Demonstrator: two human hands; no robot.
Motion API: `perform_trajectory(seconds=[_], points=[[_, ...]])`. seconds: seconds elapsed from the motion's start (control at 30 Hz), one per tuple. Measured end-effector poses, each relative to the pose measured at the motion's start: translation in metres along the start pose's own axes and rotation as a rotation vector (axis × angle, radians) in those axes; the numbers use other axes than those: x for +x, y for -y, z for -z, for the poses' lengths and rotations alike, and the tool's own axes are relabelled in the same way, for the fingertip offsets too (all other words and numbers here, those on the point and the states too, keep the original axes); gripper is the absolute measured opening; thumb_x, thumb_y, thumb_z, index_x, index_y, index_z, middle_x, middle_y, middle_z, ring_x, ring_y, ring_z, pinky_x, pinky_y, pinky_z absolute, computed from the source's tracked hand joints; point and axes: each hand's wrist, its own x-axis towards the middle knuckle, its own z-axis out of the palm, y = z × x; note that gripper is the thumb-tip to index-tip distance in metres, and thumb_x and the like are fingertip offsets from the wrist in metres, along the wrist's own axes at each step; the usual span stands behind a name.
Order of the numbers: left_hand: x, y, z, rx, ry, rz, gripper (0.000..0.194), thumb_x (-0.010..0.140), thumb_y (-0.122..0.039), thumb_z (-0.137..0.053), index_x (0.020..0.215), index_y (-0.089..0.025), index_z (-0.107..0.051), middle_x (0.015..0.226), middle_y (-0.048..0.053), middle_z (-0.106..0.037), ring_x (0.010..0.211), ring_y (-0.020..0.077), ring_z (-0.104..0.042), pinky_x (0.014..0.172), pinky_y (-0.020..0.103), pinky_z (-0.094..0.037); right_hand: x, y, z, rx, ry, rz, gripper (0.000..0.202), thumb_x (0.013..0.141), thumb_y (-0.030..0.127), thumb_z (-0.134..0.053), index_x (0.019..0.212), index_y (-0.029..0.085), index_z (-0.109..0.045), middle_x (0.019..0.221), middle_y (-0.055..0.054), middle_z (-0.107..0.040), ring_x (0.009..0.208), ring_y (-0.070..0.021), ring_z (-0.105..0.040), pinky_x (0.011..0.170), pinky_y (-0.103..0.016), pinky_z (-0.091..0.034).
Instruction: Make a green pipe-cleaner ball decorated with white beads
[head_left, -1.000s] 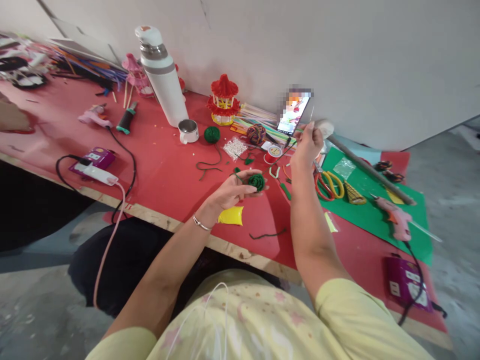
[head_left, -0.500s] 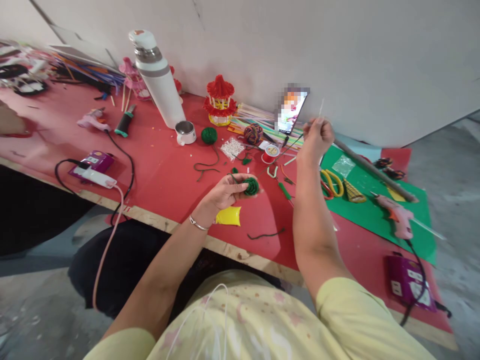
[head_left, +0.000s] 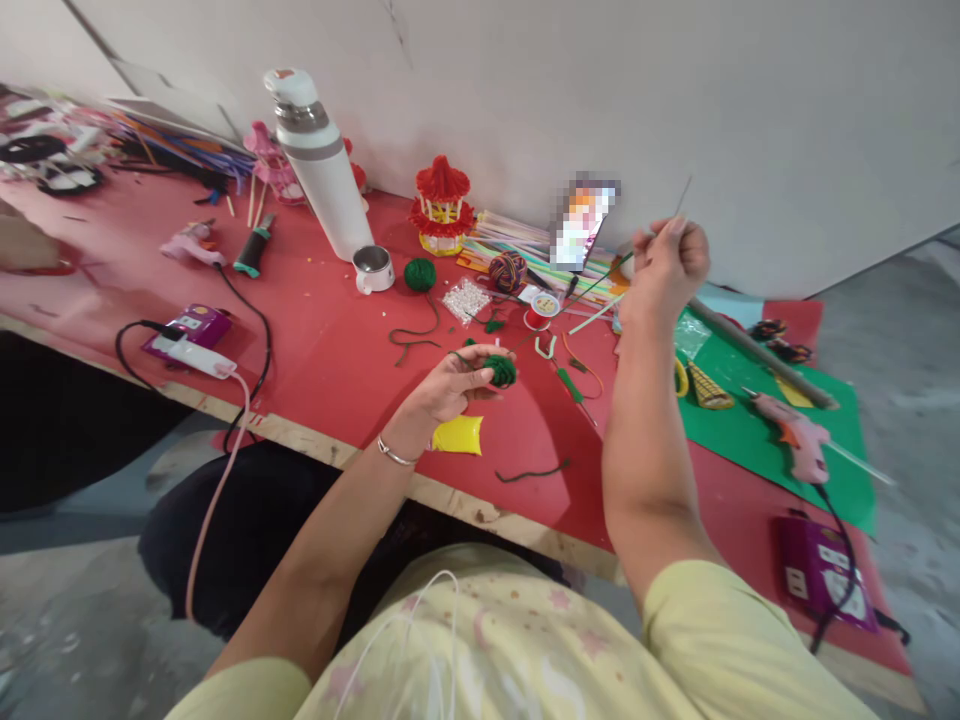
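My left hand [head_left: 454,382] pinches a small rounded dark green yarn piece [head_left: 501,371] between thumb and fingers, over the red tabletop. Raised to the upper right, my right hand [head_left: 667,262] is closed on a thin needle [head_left: 683,195] whose tip points up. A dark green strand runs from beneath the right hand down toward the left; where it ends I cannot tell. Below my left hand lies a yellow packet [head_left: 459,435]. A loose piece of green yarn [head_left: 532,472] is close to the table's front edge. The green-handled crochet hook [head_left: 574,388] lies between my arms.
A white thermos [head_left: 322,170], metal cup [head_left: 373,268], green yarn ball [head_left: 420,274], bead bag [head_left: 466,300] and red thread spool [head_left: 541,310] stand farther back. Right are a pink glue gun [head_left: 795,430] and purple power box [head_left: 823,570]. Another person's arm [head_left: 26,243] shows far left.
My right hand has moved to the right and slightly up with the needle. The green piece has turned a little in my left hand, which stays nearly in place.
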Motion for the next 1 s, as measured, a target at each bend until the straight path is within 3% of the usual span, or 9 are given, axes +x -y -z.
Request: perform_trajectory(seconds=[0.17, 0.27, 0.4, 0.47, 0.53, 0.73, 0.9, 0.93, 1.0], points=[[0.003, -0.002, -0.003, -0.005, -0.089, 0.015, 0.043, 0.073, -0.030, -0.088, 0.112, -0.020, -0.074, 0.078, 0.000, -0.069, 0.050, 0.0047, -0.055, 0.035, 0.013, -0.029, 0.007, 0.030, -0.007, 0.104, -0.008, 0.226, 0.039, 0.100, 0.056, -0.054, 0.075, 0.026, -0.058, 0.066, 0.001, -0.052, 0.058, -0.0124, -0.048, 0.077, -0.033, -0.054], [0.004, -0.005, -0.005, -0.057, -0.101, 0.014, 0.046, 0.073, -0.031, -0.088, 0.115, -0.020, -0.072, 0.076, -0.001, -0.066, 0.048, 0.0048, -0.054, 0.034, 0.014, -0.026, -0.013, 0.050, -0.008, 0.029, 0.141, 0.153, 0.029, 0.095, 0.050, -0.065, 0.081, 0.024, -0.065, 0.072, 0.001, -0.057, 0.065, -0.0122, -0.056, 0.074, -0.030, -0.053], [0.006, -0.008, -0.003, -0.151, -0.104, -0.033, 0.049, 0.075, -0.029, -0.086, 0.120, -0.020, -0.069, 0.079, -0.001, -0.067, 0.050, 0.0049, -0.055, 0.037, 0.014, -0.032, -0.068, 0.057, -0.009, -0.171, 0.720, -0.232, 0.031, 0.072, 0.036, -0.090, 0.096, 0.026, -0.073, 0.061, 0.008, -0.048, 0.057, -0.0101, -0.048, 0.057, -0.024, -0.044], [0.007, -0.007, -0.001, -0.173, -0.094, -0.031, 0.046, 0.076, -0.029, -0.086, 0.118, -0.019, -0.068, 0.077, -0.001, -0.067, 0.050, 0.0053, -0.055, 0.038, 0.014, -0.033, -0.094, 0.050, -0.010, -0.211, 0.981, -0.265, 0.050, 0.064, 0.035, -0.094, 0.109, 0.027, -0.074, 0.059, 0.010, -0.046, 0.055, -0.0091, -0.043, 0.054, -0.023, -0.040], [0.009, -0.004, 0.002, -0.191, -0.089, -0.044, 0.042, 0.076, -0.029, -0.087, 0.113, -0.018, -0.069, 0.073, -0.001, -0.066, 0.049, 0.0057, -0.056, 0.039, 0.014, -0.034, -0.113, 0.039, -0.014, -0.196, 1.108, -0.299, 0.061, 0.062, 0.037, -0.095, 0.117, 0.022, -0.073, 0.065, 0.008, -0.055, 0.060, -0.0099, -0.049, 0.058, -0.023, -0.043], [0.012, -0.006, 0.001, -0.169, -0.161, -0.022, 0.032, 0.086, -0.038, -0.076, 0.108, -0.016, -0.070, 0.073, 0.003, -0.070, 0.054, 0.0104, -0.063, 0.040, 0.017, -0.036, -0.124, 0.019, -0.016, -0.110, 1.049, -0.327, 0.053, 0.069, 0.047, -0.089, 0.111, 0.019, -0.074, 0.101, -0.005, -0.074, 0.088, -0.0187, -0.067, 0.082, -0.032, -0.052], [0.009, -0.014, 0.005, 0.110, -0.183, 0.219, 0.055, 0.091, -0.062, -0.055, 0.087, -0.010, -0.075, 0.077, 0.014, -0.075, 0.041, 0.0123, -0.056, 0.032, 0.022, -0.022, -0.086, 0.036, 0.004, -0.471, 0.888, -0.077, 0.052, 0.071, 0.050, -0.087, 0.112, 0.018, -0.076, 0.072, 0.001, -0.065, 0.062, -0.0126, -0.052, 0.061, -0.028, -0.039], [0.009, -0.014, 0.006, 0.188, -0.225, 0.208, 0.061, 0.090, -0.066, -0.053, 0.075, -0.011, -0.072, 0.064, 0.012, -0.070, 0.037, 0.0111, -0.050, 0.032, 0.023, -0.019, -0.078, 0.042, 0.008, -0.585, 0.886, -0.018, 0.052, 0.073, 0.049, -0.086, 0.114, 0.020, -0.076, 0.066, 0.003, -0.061, 0.059, -0.0120, -0.048, 0.059, -0.027, -0.035], [0.009, -0.014, 0.006, 0.310, -0.444, -0.064, 0.056, 0.085, -0.063, -0.065, 0.057, -0.015, -0.061, 0.047, 0.002, -0.055, 0.034, 0.0066, -0.041, 0.035, 0.021, -0.019, -0.066, 0.053, 0.014, -0.763, 0.906, 0.070, 0.048, 0.073, 0.047, -0.085, 0.113, 0.021, -0.077, 0.062, 0.003, -0.059, 0.058, -0.0125, -0.048, 0.060, -0.027, -0.032]])
